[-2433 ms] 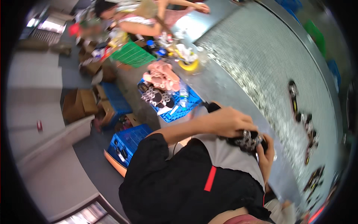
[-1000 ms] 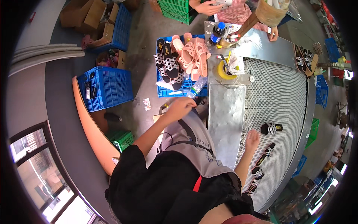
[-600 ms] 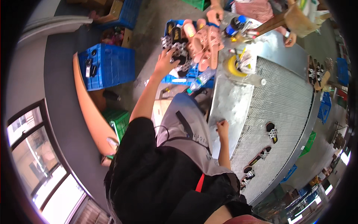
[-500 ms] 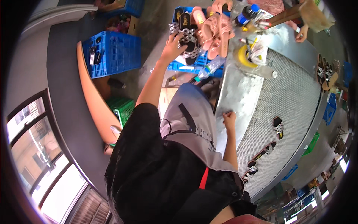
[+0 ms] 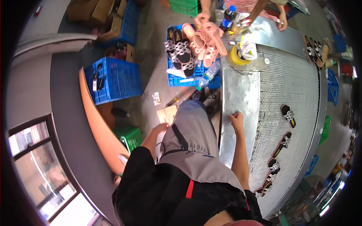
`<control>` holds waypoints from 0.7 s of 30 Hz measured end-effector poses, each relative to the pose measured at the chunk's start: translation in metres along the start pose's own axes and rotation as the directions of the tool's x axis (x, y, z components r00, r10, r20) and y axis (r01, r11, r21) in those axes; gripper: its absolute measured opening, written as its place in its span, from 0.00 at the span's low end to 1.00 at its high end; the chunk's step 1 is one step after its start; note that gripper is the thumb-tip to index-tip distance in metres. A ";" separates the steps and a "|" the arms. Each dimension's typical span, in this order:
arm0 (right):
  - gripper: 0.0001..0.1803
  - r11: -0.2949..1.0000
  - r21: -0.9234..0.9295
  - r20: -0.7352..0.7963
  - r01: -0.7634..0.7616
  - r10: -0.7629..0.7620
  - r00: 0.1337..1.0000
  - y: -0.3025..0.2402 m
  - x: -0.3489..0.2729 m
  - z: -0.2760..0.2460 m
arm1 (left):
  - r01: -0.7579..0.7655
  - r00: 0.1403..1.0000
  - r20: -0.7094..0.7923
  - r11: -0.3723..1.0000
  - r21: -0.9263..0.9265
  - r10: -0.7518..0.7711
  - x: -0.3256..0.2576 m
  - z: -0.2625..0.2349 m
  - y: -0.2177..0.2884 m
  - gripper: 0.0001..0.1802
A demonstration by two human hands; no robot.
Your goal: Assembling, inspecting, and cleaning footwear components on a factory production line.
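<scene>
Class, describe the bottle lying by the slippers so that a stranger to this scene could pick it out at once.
Left of the metal table sits a blue crate heaped with pink slippers and black slippers. At the crate's near right corner lies a clear bottle. Its green cap sets it apart from the blue-capped dark bottle and white-capped clear bottle on the table.

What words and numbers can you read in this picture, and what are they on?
Grey apron: a row of dark printed numbers, but I don't copy printing out.
Black sandals in the blue crate: gold lettering inside, also not copied.
Dark bottle with a blue cap: label too small to read.
Clear bottle: label too blurred.
Packet on the floor: too small to read.
</scene>
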State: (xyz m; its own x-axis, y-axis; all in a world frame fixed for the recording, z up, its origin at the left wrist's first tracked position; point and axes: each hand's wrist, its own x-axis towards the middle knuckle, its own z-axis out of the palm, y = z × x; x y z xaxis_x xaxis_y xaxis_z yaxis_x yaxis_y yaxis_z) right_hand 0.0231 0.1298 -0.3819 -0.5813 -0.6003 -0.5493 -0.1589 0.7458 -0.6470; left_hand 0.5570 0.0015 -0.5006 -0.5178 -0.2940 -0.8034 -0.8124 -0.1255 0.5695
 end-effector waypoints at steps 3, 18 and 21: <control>0.13 0.996 0.067 -0.060 -0.061 0.065 0.996 0.006 -0.005 -0.002 | 0.312 0.950 0.170 0.830 -0.462 -0.262 -0.019 0.011 0.007 0.20; 0.19 0.916 -0.396 -0.009 0.065 -0.074 0.997 -0.111 -0.007 -0.006 | -0.081 0.981 -0.171 0.996 0.038 0.086 -0.122 -0.075 0.035 0.11; 0.15 0.910 -0.176 0.007 0.375 -0.380 0.925 -0.205 0.029 0.029 | 0.231 0.943 -0.135 0.893 -0.385 -0.303 -0.138 -0.130 0.077 0.12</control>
State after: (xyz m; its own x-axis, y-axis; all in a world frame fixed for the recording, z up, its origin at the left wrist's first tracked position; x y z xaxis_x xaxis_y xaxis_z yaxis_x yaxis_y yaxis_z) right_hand 0.0618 -0.0493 -0.2805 -0.4720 -0.8406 -0.2657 -0.5031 0.5044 -0.7018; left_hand 0.6013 -0.0910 -0.3235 -0.2061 -0.3677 -0.9068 -0.7421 -0.5453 0.3898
